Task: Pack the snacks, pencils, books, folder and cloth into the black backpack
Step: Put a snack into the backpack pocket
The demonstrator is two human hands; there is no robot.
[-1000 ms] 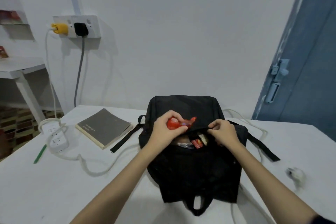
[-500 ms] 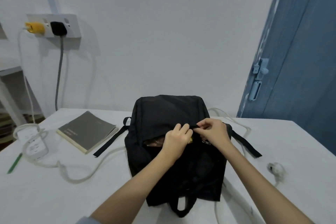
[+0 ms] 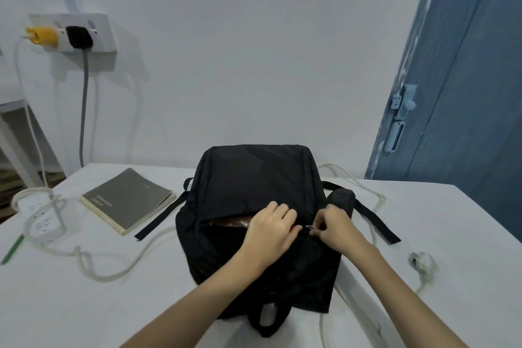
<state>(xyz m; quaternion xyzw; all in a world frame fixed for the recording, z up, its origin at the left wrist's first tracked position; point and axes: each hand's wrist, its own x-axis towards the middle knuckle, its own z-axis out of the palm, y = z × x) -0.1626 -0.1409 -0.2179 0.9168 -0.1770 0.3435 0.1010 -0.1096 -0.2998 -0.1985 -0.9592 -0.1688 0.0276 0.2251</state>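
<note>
The black backpack [image 3: 254,200] lies flat in the middle of the white desk [image 3: 452,220], its pocket partly open with something brown showing in the gap. The right hand [image 3: 333,227] has a tight pinch grip on the metal zipper pull [image 3: 310,226]. The left hand [image 3: 272,230] presses the fabric just beside it, fingers bent over the opening. A grey book [image 3: 127,200] lies far left, and a green pencil [image 3: 12,248] sits at the left edge.

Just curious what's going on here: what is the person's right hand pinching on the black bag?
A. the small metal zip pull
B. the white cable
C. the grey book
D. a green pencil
A: the right hand pinches the small metal zip pull at the pocket opening of the black bag; the grey book lies untouched on the table.
</note>
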